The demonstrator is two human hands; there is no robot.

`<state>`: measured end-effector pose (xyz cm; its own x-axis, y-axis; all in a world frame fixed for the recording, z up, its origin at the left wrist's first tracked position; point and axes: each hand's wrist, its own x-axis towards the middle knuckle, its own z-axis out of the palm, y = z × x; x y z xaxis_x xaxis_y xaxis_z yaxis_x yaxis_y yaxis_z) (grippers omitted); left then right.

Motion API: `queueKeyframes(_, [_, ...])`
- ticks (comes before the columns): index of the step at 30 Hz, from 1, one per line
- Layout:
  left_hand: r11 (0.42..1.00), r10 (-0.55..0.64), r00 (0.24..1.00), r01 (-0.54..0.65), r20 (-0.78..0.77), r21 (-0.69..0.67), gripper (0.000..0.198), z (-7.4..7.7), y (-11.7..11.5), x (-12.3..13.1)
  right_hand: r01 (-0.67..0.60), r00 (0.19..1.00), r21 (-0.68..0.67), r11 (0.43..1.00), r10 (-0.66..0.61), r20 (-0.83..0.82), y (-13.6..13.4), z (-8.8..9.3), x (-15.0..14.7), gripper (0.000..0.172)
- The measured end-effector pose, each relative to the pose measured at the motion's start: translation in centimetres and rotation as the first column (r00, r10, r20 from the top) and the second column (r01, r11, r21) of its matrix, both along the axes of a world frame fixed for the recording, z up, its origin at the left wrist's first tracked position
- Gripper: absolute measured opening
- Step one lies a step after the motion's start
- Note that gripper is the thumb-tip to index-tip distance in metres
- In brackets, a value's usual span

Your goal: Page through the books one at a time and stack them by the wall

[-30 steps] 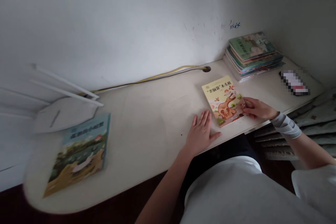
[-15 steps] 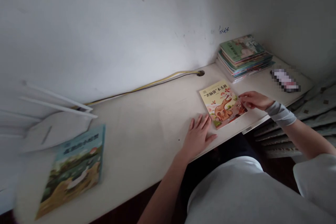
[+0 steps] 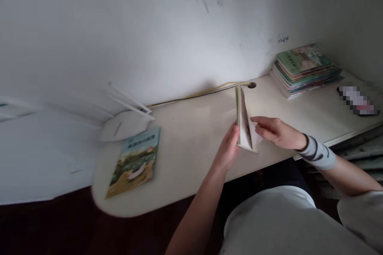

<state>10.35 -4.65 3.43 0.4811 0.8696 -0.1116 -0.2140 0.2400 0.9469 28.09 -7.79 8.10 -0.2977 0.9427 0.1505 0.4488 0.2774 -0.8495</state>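
Note:
A thin book (image 3: 244,129) stands upright, partly opened, over the white desk (image 3: 191,143). My left hand (image 3: 229,147) grips its left side near the lower edge. On the other side, the fingers of my right hand (image 3: 277,132) pinch the right-hand cover or pages, which fan outward. A grey band wraps my right wrist. Farther left, a blue-topped picture book (image 3: 136,163) lies flat on the desk.
A stack of books (image 3: 305,69) is at the back right, beside a pixelated phone-like object (image 3: 357,100). A white device with antennas (image 3: 125,125) stands at the left. Cables run along the wall to a desk hole (image 3: 251,85).
The book that lay flat has been raised upright and partly opened, with both hands now holding it. The camera view has turned left, so the desk items appear farther right.

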Motion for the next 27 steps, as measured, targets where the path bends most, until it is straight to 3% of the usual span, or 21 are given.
queueKeyframes(4, [0.998,0.025,0.991,-0.034,-0.134,-0.062,0.04,1.2,0.3,-2.6,0.008,1.0,-0.042,0.999,-0.01,-0.028,-0.3,-0.3,-0.4,0.042])
queueKeyframes(8, [0.998,0.034,0.973,-0.047,-0.228,-0.051,0.03,0.8,0.3,-4.1,0.208,0.973,0.095,0.974,-0.216,0.085,-2.4,-1.1,1.7,0.042])
queueKeyframes(12, [0.985,0.16,0.976,-0.168,-0.145,-0.044,0.034,-0.9,-0.7,-4.0,0.545,0.792,0.224,0.808,-0.583,0.179,-5.2,-5.1,5.3,0.047])
queueKeyframes(15, [0.95,0.276,0.96,-0.281,-0.056,-0.136,0.041,-2.7,-1.7,-3.6,0.594,0.627,0.322,0.737,-0.675,0.389,-6.8,-8.6,7.4,0.045])
queueKeyframes(18, [0.919,0.322,0.947,-0.318,-0.022,-0.233,0.047,-3.9,-2.3,-3.5,0.521,0.444,0.498,0.693,-0.718,0.535,-7.2,-10.2,7.2,0.045])
queueKeyframes(19, [0.917,0.321,0.947,-0.316,-0.02,-0.244,0.049,-4.2,-2.4,-3.5,0.474,0.42,0.545,0.692,-0.721,0.551,-7.1,-10.3,6.6,0.046])
queueKeyframes(21, [0.923,0.305,0.952,-0.301,-0.023,-0.242,0.051,-4.4,-2.4,-3.5,0.329,0.47,0.583,0.743,-0.664,0.581,-6.5,-10.1,4.8,0.047])
queueKeyframes(24, [0.936,0.275,0.96,-0.279,-0.045,-0.216,0.052,-4.5,-2.4,-3.7,0.034,0.593,0.533,0.846,-0.446,0.67,-5.2,-9.8,2.1,0.044])
queueKeyframes(27, [0.941,0.274,0.958,-0.285,-0.083,-0.184,0.053,-4.7,-2.4,-3.9,-0.118,0.606,0.479,0.87,-0.319,0.729,-4.1,-10.3,1.3,0.04])
